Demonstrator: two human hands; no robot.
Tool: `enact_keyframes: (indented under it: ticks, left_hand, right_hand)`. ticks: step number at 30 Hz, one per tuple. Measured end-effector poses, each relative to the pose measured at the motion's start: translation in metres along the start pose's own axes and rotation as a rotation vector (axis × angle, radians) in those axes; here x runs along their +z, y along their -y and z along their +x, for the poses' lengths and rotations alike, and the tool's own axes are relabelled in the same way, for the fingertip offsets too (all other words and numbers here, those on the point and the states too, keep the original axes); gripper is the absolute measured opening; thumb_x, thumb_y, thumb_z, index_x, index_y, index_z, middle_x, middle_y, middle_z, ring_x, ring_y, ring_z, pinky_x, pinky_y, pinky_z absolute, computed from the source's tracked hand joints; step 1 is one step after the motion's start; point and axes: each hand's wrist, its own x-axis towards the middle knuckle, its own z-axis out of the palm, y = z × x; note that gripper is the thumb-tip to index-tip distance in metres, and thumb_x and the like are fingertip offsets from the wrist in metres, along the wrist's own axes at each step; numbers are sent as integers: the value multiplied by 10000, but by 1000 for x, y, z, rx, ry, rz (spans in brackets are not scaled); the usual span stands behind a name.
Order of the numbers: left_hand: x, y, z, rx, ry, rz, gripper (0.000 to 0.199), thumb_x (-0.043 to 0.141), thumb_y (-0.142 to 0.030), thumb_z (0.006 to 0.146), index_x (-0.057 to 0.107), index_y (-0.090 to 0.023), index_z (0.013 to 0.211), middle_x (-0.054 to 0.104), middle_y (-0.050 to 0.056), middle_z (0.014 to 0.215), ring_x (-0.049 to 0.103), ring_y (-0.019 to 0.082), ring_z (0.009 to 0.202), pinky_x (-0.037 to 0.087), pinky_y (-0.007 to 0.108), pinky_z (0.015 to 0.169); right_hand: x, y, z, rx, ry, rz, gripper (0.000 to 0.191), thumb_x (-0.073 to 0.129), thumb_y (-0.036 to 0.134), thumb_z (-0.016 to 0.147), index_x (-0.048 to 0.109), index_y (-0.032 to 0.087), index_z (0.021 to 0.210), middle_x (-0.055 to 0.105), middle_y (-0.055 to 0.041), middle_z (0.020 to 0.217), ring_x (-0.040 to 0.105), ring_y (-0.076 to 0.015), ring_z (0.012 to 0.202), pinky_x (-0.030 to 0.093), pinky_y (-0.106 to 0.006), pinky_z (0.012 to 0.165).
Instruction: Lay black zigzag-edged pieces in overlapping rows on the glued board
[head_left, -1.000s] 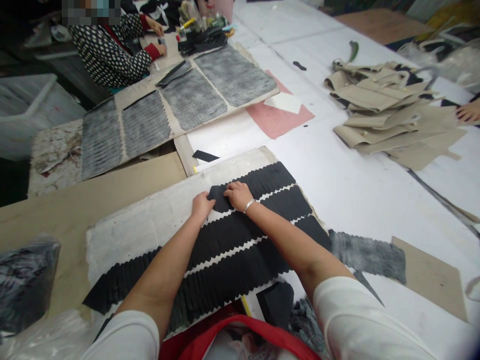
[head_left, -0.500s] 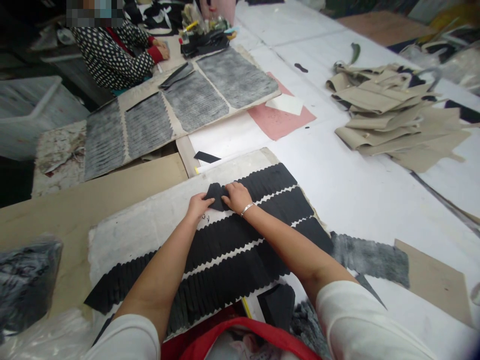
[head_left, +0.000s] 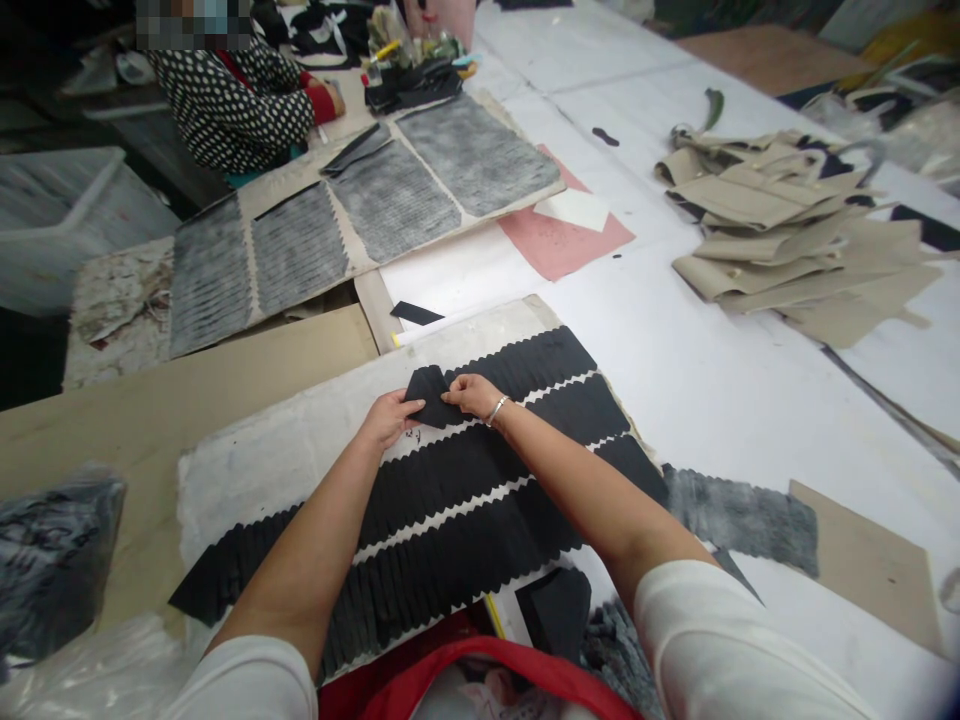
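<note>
Okay, black piece sits between both hands, left end of the top row | long axis looks crosswise | left hand pinches its left edge | right hand equally close, fingers bunched, can't tell if gripping

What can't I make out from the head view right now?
Head view:
- What lies directly beneath the black piece between the left hand and right hand: the piece hides it.
- Parts of the lower rows of black pieces: covered by the left forearm.
- The small dark marks by the left hand: too small to read.
- The dark plastic bag's full extent: cut off by the left edge.
</note>
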Motion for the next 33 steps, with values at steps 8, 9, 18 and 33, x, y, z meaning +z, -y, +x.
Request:
enact_keyframes:
  ticks: [8, 9, 18, 33]
  left_hand:
    - [3, 2, 3, 41, -134, 66, 418, 749, -252, 477, 656, -104, 856, 682, 29, 728, 647, 201, 721, 527, 370, 733]
    - [2, 4, 5, 48, -148, 74, 418, 745, -259, 473, 658, -106, 853, 678, 23, 714, 644, 198, 706, 527, 367, 722]
    - [-2, 25, 28, 125, -274, 225, 302, 713, -284, 494, 682, -123, 747, 666, 20, 642, 621, 181, 608, 511, 309, 623]
    - [-2, 36, 39, 137, -381, 609, 248, 617, -219, 578, 708, -134, 792, 691, 33, 694, 640, 192, 675, 475, 249, 606]
  right_hand:
    - [9, -5, 5, -32, -94, -90, 364, 756, 194, 600, 393, 201, 628, 417, 120, 439, 402, -44, 384, 326, -170, 411]
    - [7, -6, 7, -58, -110, -135, 349, 752, 208, 601, 405, 200, 639, 433, 115, 465, 421, -50, 410, 343, -176, 436]
    - [-48, 8, 6, -331, -421, -555, 67, 567, 232, 777, 556, 184, 821, 587, 7, 749, 528, -131, 693, 405, -263, 689]
    - [-31, -22, -13, -586, -126, -1143, 291, 473, 129, 823, 640, 209, 1049, 596, -82, 1101, 491, -218, 957, 341, -330, 802]
